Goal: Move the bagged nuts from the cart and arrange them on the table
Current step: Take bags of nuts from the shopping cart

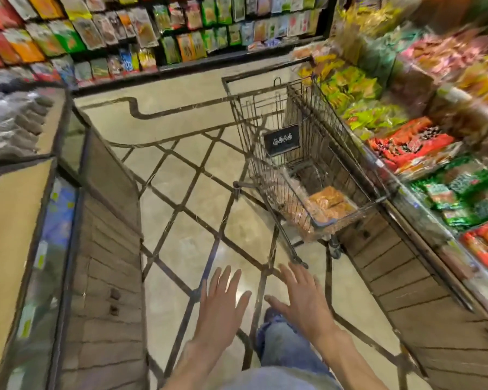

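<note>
Two bare hands are stretched forward, low in the head view, over a tiled floor (181, 198) with dark diagonal lines. The left hand (223, 302) has its fingers straight and spread, and it holds nothing. The right hand (299, 299) is also flat with the fingers apart, palm down, and it grips nothing. Ahead of the hands, and not touched by them, stands a wire shopping cart (302, 153). The bagged nuts (326, 204), in clear orange-brown packs, lie at the near end of the cart's basket. A small black sign (281, 139) hangs inside the cart, further back. The cart stands just beside a display table (400, 266) on the right, which is covered with green, red and orange packets (412, 144). On the left is a wooden counter (12, 220), and at the back a wall shelf (152, 32) carries many hanging snack bags. The picture is blurred at the edges.
</note>
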The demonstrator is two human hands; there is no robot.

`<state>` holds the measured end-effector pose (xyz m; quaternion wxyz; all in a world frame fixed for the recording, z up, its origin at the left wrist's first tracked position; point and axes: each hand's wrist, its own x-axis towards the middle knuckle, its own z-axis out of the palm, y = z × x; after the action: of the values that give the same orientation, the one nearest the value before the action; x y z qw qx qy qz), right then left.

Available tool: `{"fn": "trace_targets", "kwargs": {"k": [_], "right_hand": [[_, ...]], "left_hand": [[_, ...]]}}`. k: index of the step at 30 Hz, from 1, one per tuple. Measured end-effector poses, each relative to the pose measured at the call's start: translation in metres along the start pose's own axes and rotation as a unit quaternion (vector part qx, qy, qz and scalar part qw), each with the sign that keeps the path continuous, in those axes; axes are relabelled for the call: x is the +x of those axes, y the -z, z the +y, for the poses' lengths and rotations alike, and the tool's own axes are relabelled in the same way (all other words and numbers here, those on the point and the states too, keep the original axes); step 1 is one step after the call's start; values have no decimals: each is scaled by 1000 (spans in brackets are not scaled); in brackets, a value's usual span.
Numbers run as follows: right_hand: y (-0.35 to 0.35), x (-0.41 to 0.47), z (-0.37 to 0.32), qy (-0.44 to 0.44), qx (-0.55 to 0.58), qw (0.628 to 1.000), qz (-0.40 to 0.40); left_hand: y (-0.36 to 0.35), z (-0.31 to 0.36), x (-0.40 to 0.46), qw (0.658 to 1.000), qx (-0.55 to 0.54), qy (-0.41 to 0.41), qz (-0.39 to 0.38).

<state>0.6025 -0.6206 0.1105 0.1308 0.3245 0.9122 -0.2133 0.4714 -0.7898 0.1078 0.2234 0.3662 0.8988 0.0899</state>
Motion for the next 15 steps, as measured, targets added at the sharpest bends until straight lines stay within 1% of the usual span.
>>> {"fn": "trace_targets", "kwargs": {"k": [4, 9, 15], "right_hand": [[48, 70, 21, -12, -3, 1000, 7], [83, 143, 51, -37, 50, 998, 32], [108, 236, 77, -118, 74, 990, 33]], "left_hand": [[31, 26, 94, 1000, 9, -11, -3], [52, 54, 198, 998, 21, -58, -4], [64, 75, 332, 983, 73, -161, -44]]}}
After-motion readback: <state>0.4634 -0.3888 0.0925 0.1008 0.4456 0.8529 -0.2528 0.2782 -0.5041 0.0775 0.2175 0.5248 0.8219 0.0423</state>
